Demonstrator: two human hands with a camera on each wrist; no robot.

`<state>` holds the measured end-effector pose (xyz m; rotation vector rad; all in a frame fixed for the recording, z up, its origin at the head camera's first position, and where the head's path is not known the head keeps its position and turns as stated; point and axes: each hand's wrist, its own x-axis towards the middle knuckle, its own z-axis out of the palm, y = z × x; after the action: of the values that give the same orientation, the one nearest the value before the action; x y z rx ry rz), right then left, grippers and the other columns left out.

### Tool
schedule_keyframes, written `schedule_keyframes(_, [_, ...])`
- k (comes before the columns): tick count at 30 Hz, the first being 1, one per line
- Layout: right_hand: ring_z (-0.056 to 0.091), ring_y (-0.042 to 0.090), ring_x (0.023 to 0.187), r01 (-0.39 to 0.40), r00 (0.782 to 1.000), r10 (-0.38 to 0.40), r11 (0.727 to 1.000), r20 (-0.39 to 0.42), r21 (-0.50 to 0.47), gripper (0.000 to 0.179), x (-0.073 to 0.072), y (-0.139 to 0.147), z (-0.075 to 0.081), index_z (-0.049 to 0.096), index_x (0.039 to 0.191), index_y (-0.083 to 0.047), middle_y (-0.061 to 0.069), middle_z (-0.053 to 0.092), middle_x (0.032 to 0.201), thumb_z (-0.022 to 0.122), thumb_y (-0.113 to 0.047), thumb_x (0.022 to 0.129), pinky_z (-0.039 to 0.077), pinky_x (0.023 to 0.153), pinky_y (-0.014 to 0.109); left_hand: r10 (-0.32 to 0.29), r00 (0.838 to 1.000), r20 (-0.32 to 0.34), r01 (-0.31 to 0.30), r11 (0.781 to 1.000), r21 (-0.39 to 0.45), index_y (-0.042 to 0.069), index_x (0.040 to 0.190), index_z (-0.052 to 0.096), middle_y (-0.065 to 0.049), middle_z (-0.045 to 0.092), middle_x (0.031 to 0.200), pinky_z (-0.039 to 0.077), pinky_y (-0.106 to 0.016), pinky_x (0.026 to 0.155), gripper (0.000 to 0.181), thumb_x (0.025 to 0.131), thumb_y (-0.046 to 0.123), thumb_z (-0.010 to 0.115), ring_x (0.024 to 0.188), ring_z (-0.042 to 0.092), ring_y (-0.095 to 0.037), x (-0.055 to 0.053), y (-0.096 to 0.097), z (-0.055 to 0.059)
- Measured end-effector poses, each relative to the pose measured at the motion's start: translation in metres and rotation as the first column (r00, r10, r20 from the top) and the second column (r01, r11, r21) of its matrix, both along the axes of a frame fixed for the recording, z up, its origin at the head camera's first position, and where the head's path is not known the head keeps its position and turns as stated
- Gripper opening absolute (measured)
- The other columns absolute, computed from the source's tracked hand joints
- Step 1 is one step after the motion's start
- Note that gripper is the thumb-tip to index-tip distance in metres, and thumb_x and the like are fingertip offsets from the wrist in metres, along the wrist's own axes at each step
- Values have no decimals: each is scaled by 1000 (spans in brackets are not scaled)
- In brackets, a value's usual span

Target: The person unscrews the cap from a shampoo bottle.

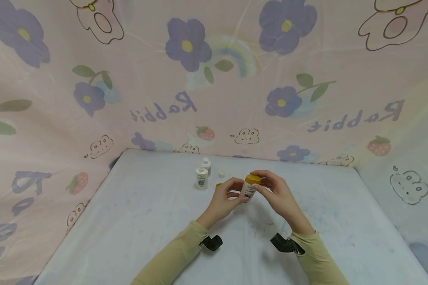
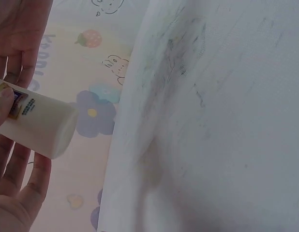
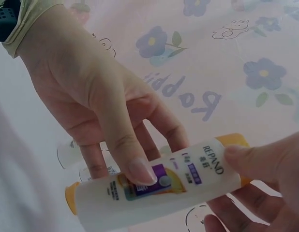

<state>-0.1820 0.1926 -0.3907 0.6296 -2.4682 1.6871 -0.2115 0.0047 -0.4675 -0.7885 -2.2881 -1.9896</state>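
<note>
Both hands hold a white bottle (image 1: 248, 190) with a yellow cap and a purple and orange label reading "REPAND". It is tilted, cap end upward, over the table. My left hand (image 1: 224, 198) grips its body, with the thumb across the label in the right wrist view. The thumb and fingers of my right hand (image 1: 272, 190) pinch the cap end from the other side. In the left wrist view the white base of the bottle (image 2: 48, 123) faces the table. Another yellow piece (image 1: 218, 185) shows just behind my left hand, mostly hidden.
A white bottle (image 1: 201, 180) with a printed label stands left of my hands, a second white bottle (image 1: 207, 166) close behind it. Beside them is a small white cap (image 1: 221, 173). A white sheet (image 1: 146, 221) covers the table, and a printed curtain (image 1: 221, 107) rises behind it.
</note>
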Motion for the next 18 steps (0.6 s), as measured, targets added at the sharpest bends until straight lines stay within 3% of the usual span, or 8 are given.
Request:
schedule_keyframes(4, [58, 34, 105, 10, 1000, -10, 1000, -19, -2, 32, 5, -8, 8, 54, 124, 6, 19, 58, 120, 59, 1, 93, 42, 98, 51, 18, 1000, -12, -18, 1000, 5, 14, 116, 60, 1, 64, 109, 55, -32, 83, 38, 82, 14, 76, 101, 61, -12, 0, -2, 1])
schedule_keyframes(10, [60, 26, 103, 67, 995, -67, 998, -70, -9, 35, -5, -10, -17, 56, 126, -3, 11, 59, 121, 64, -5, 92, 46, 97, 44, 50, 998, -33, -49, 999, 21, 9, 114, 60, -5, 65, 108, 55, -28, 79, 37, 81, 6, 76, 100, 62, -17, 6, -3, 5])
schedule_keyframes(14, [62, 23, 101, 154, 985, -160, 985, -63, -83, 42, -8, -18, -27, 54, 126, -7, 9, 58, 120, 71, -11, 87, 49, 92, 39, 73, 996, -51, -71, 996, 55, 0, 113, 59, -13, 65, 106, 56, -35, 78, 37, 79, -2, 75, 99, 62, -26, 15, -5, 20])
schedule_keyframes(18, [63, 21, 96, 306, 950, -312, 940, -17, -152, 48, -5, -29, -28, 53, 121, -6, 7, 58, 114, 78, -15, 81, 52, 86, 29, 121, 990, -68, -115, 990, 76, -3, 110, 58, -16, 64, 104, 56, -39, 78, 36, 78, -6, 75, 96, 63, -30, 21, -2, 29])
